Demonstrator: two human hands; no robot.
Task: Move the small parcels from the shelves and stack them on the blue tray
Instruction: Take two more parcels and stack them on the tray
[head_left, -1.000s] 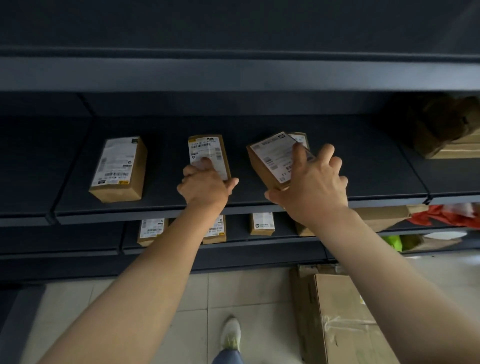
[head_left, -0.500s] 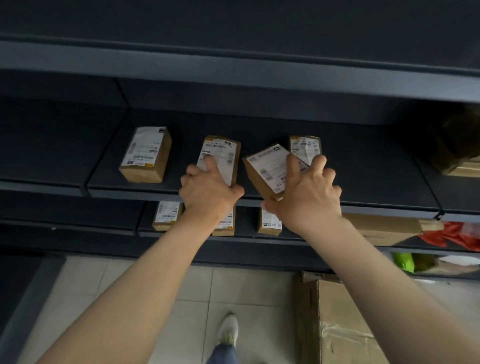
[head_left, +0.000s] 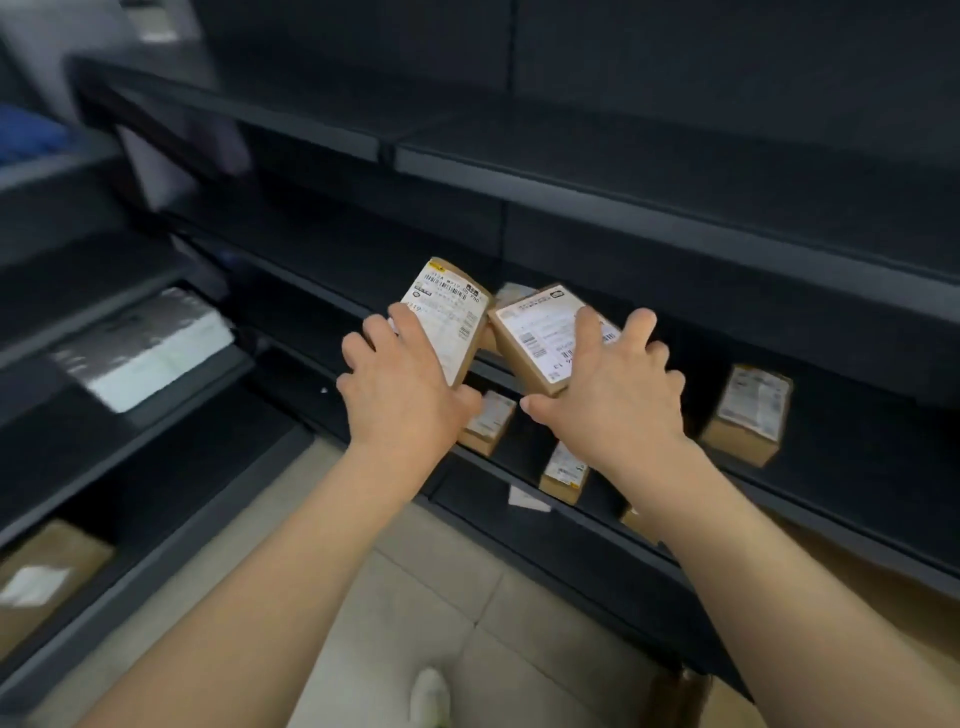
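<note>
Dark metal shelves (head_left: 675, 223) in rows, from near left to far right, all blurry on the left side. Pale floor tiles (head_left: 415, 597) down below, with one white shoe (head_left: 428, 699) at the bottom edge.

Left hand (head_left: 400, 395) curled round the first parcel (head_left: 449, 317), small and brown, fingers on its white label, thumb under the near end. Tilted, label up, by the front edge of a middle shelf. Right hand (head_left: 608, 400) just beside, gripping the second parcel (head_left: 540, 338), fingers spread over the label, thumb at the near corner. Both parcels very close, side by side. Behind the gap between them, a third parcel (head_left: 511, 293), blurry and mostly hidden.

Lying on a shelf well to the right, a lone parcel (head_left: 748, 413). Under the hands, on a lower shelf, a low parcel (head_left: 488, 421) and a second low parcel (head_left: 563, 470).

On the left shelves, a white and grey packet (head_left: 145, 348) and, nearer, a big brown box (head_left: 47, 577). Far up on the left, a blue blur (head_left: 26, 135), too fuzzy to name.
</note>
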